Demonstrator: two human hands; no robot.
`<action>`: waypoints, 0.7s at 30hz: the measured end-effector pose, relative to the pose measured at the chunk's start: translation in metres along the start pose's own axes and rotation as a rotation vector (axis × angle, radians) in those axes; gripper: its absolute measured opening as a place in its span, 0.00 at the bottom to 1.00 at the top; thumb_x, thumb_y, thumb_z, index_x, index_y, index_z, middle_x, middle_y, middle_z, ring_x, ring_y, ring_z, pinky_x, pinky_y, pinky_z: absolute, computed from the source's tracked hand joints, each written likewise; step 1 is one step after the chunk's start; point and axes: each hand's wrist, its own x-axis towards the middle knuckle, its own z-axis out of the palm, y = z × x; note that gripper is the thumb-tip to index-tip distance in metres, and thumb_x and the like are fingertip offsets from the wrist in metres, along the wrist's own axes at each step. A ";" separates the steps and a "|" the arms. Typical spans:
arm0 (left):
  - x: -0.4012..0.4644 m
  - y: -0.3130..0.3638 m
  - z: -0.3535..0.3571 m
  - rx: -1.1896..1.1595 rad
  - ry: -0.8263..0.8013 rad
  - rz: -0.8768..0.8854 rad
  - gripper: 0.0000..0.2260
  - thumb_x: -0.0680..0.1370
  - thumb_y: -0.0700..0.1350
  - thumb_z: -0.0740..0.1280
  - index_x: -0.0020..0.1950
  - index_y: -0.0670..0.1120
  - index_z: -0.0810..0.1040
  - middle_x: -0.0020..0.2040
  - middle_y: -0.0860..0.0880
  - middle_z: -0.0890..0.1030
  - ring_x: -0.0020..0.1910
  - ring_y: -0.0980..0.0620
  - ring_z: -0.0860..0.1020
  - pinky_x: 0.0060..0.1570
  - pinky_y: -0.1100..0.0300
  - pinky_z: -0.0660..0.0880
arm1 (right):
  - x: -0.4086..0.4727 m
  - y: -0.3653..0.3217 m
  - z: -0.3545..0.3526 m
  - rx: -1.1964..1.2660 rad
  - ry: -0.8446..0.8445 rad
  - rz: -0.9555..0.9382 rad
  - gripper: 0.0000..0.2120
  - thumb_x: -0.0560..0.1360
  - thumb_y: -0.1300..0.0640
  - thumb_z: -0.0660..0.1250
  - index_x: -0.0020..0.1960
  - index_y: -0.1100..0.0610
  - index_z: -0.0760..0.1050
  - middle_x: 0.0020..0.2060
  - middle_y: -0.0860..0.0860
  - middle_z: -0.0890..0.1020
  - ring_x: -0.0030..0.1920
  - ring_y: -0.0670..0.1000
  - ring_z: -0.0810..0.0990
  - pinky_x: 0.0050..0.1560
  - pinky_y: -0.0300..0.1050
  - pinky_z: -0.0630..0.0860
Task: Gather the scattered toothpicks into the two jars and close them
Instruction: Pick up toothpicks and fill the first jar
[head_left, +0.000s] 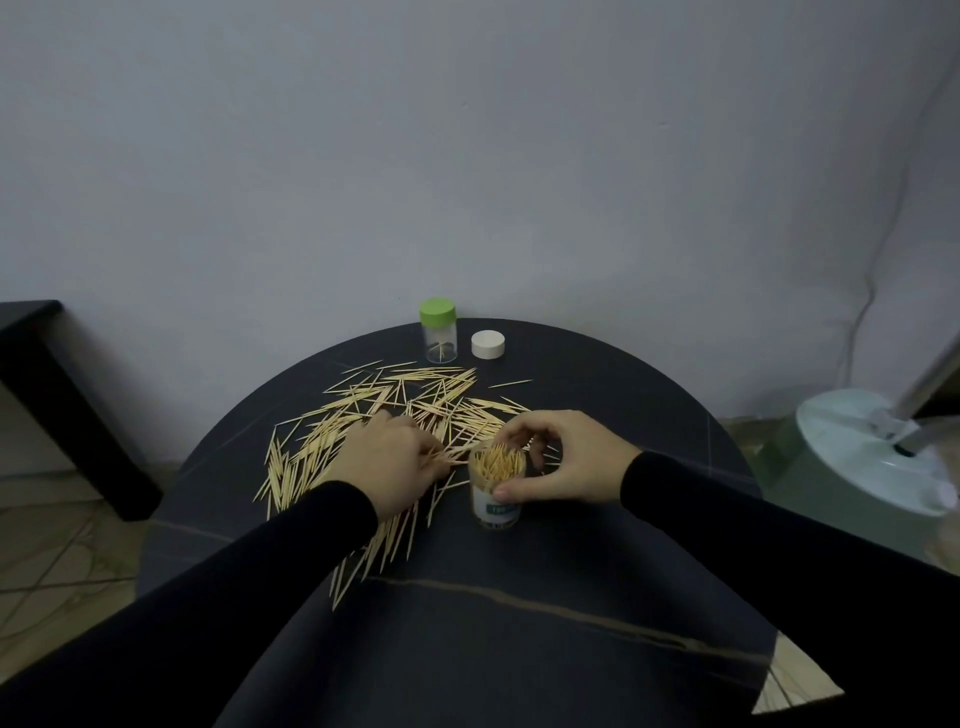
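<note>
The right hand is gripping the open jar, packed with upright pale toothpicks; the left hand is pinching toothpicks from the scattered pile.

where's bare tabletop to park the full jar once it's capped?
Free: the right side of the table, past the white lid, and the near strip in front of the open jar. Crowded: the scattered toothpicks cover the middle and left, up to the green-lidded jar.

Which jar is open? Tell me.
The labelled jar gripped by the right hand, packed with toothpicks and lidless. The far jar wears its green lid.
</note>
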 end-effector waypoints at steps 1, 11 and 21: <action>0.000 0.002 -0.001 0.012 0.019 0.008 0.17 0.78 0.63 0.59 0.63 0.59 0.75 0.58 0.55 0.77 0.56 0.54 0.71 0.57 0.54 0.69 | 0.000 0.000 0.001 0.000 0.009 -0.003 0.22 0.65 0.42 0.76 0.55 0.41 0.74 0.49 0.41 0.78 0.47 0.49 0.78 0.47 0.45 0.79; 0.001 0.003 -0.004 -0.207 0.186 -0.061 0.12 0.77 0.59 0.63 0.55 0.57 0.81 0.47 0.55 0.76 0.51 0.54 0.71 0.52 0.57 0.71 | 0.001 0.001 0.011 0.013 0.050 -0.030 0.21 0.67 0.42 0.75 0.56 0.39 0.72 0.51 0.41 0.77 0.48 0.50 0.79 0.48 0.47 0.80; 0.002 0.000 -0.027 -0.601 0.142 -0.180 0.10 0.74 0.55 0.70 0.52 0.54 0.84 0.48 0.57 0.81 0.50 0.57 0.76 0.55 0.56 0.73 | 0.003 -0.002 0.022 0.052 0.062 -0.058 0.26 0.66 0.44 0.77 0.60 0.44 0.74 0.55 0.41 0.78 0.53 0.43 0.78 0.53 0.42 0.78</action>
